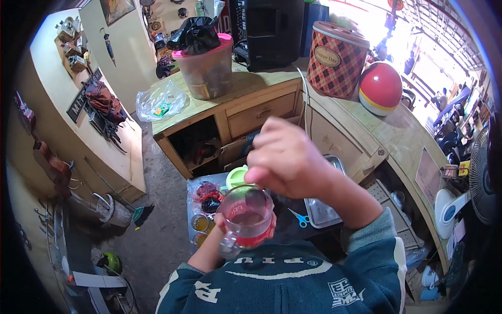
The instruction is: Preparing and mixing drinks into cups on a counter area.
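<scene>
My left hand (220, 224) is wrapped round a clear pitcher (244, 213) with red print, held in front of my chest. A little liquid seems to lie in its bottom. Above the pitcher's rim, my right hand (285, 159) is raised with its fingers curled closed; anything inside them is hidden. Behind the pitcher stands a light green lidded container (237, 179). On the low table to its left are a red plastic bag (205, 189), a black bag (211, 204) and a glass of yellowish liquid (200, 223). Blue-handled scissors (301, 220) lie to the right.
A metal tray (320, 217) sits right of the scissors. On the wooden counter (261, 83) ahead are a pink-rimmed bucket (209, 76), a plaid cooler (337, 63) and a red, yellow and white ball-shaped object (380, 86). A fan (480, 167) stands at the far right.
</scene>
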`<state>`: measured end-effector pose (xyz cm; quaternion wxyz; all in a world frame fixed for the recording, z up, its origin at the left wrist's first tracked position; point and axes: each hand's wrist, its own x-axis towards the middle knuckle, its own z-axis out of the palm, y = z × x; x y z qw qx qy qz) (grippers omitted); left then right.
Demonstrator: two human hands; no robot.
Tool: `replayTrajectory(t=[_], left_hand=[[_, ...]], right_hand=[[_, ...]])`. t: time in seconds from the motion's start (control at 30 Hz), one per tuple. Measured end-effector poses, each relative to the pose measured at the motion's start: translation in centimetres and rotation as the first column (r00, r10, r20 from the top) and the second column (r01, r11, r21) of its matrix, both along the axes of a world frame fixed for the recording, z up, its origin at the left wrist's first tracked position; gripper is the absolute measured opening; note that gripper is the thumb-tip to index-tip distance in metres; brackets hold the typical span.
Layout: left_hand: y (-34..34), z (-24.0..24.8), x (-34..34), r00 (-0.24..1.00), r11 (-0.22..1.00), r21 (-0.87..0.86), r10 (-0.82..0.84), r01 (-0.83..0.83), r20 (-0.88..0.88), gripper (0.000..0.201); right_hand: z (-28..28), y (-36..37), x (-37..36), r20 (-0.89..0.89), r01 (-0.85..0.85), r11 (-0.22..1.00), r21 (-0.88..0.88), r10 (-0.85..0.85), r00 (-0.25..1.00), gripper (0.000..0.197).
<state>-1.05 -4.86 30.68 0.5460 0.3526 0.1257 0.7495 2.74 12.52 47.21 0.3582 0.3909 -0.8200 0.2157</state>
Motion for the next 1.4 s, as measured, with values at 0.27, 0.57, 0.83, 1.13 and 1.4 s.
replayTrajectory(t=[0.27, 0.57, 0.83, 1.13, 1.4], left_hand=[[2.7, -2.3, 1.6, 0.722, 0.733, 0.447, -0.65, 0.513, 0.237, 0.091], [0.9, -1.1, 1.3, 0.8, 0.807, 0.256, -0.578, 0.532, 0.16, 0.095], [-3.2, 3.0, -3.0, 0.756, 0.96, 0.034, 0.241, -0.278, -0.608, 0.102], [-3.1, 4.9, -2.1, 0.191, 0.612, 0.432, 0.696, -0.662, -0.693, 0.084], [-2.6, 4.2, -2.3, -0.488, 0.196, 0.786, 0.689, -0.587, -0.536, 0.073]], right_hand=[[1.2, -1.1, -1.1, -0.061, -0.091, 0.995, 0.032, 0.093, 0.994, 0.025], [1.6, 0.0, -0.9, 0.428, -0.116, 0.96, -0.253, 0.219, 0.877, 0.031], [2.3, 0.8, 3.3, 0.276, -0.19, 0.982, -0.02, 0.188, 0.942, 0.039], [0.5, -0.8, 8.0, 0.35, -0.093, 0.985, -0.143, 0.139, 0.927, 0.04], [-1.5, -1.5, 10.7, 0.473, 0.066, 0.95, -0.305, 0.091, 0.876, 0.019]])
